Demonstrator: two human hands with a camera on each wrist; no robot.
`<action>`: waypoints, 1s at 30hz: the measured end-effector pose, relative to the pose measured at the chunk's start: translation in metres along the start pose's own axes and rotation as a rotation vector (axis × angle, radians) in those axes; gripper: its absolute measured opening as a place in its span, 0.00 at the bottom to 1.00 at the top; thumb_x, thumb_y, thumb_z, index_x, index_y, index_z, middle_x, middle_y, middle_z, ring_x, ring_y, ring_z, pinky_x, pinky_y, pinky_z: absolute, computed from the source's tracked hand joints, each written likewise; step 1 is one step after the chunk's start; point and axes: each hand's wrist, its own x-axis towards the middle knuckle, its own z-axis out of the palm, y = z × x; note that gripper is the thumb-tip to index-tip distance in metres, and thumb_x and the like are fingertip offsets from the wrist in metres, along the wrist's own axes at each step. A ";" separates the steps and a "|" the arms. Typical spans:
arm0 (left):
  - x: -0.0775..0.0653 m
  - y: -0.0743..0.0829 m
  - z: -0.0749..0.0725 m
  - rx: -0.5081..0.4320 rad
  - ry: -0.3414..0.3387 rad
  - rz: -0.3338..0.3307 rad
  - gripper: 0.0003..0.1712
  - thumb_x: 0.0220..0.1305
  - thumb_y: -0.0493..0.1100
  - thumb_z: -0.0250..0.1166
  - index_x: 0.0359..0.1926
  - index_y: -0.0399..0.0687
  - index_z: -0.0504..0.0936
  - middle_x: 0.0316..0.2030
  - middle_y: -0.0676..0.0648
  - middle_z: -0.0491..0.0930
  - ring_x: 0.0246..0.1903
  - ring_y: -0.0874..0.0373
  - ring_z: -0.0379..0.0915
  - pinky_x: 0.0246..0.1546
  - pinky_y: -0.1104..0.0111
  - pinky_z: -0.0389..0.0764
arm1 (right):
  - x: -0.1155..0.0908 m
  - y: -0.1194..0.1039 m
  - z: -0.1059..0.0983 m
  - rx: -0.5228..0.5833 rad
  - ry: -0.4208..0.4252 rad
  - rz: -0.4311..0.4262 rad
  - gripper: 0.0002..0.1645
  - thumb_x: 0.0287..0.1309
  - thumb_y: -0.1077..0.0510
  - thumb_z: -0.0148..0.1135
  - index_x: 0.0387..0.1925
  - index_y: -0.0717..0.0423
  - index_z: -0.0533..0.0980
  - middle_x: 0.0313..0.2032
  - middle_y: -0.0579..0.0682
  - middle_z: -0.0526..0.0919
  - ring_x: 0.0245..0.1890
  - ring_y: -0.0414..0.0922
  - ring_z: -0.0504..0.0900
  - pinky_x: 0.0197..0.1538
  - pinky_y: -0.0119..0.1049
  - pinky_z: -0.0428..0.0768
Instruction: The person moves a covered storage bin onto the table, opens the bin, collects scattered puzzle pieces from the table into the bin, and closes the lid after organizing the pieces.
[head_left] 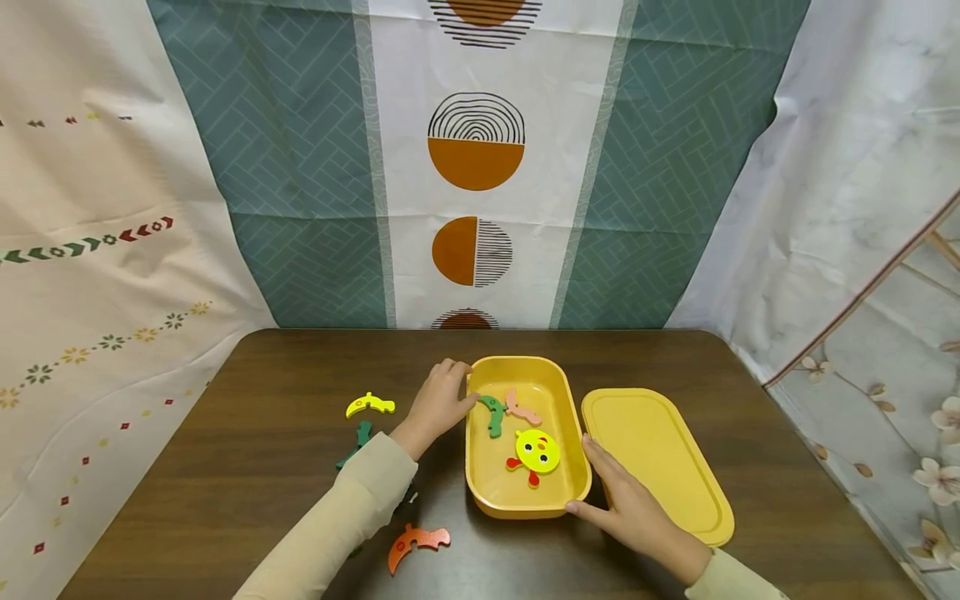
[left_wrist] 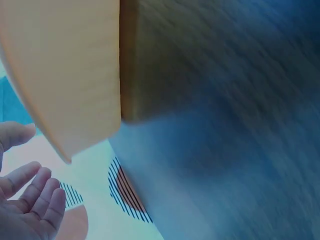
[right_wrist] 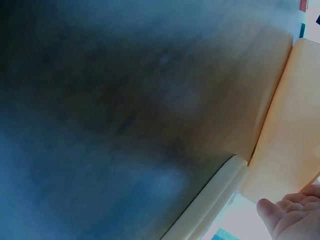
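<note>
A yellow plastic container (head_left: 527, 505) stands on the table. Inside it lie a green curved piece (head_left: 495, 415), a pink curved piece (head_left: 522, 409) and a yellow smiling-face piece (head_left: 537, 452) with red parts. At the container's upper left rim is my left hand (head_left: 438, 398), its fingers loosely bent; the left wrist view shows the thumb apart from the container wall (left_wrist: 75, 65). My right hand (head_left: 626, 502) rests against the lower right corner, thumb near the front rim and fingers extended along the side. In the right wrist view, its fingers lie beside the wall (right_wrist: 287, 125).
A yellow lid (head_left: 660, 458) lies right of the container. Left of it are a yellow curved piece (head_left: 370, 405), a dark green piece (head_left: 363, 435) and an orange-red piece (head_left: 417, 542). My left forearm partly hides other dark pieces. A patterned curtain (head_left: 315, 167) hangs behind the table.
</note>
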 end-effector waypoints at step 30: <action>-0.017 -0.083 -0.032 0.025 -0.041 -0.230 0.27 0.53 0.42 0.67 0.52 0.34 0.71 0.52 0.32 0.67 0.54 0.38 0.62 0.51 0.48 0.70 | 0.000 0.000 0.001 0.003 0.007 -0.005 0.54 0.46 0.34 0.63 0.69 0.52 0.54 0.68 0.53 0.58 0.66 0.53 0.62 0.59 0.53 0.68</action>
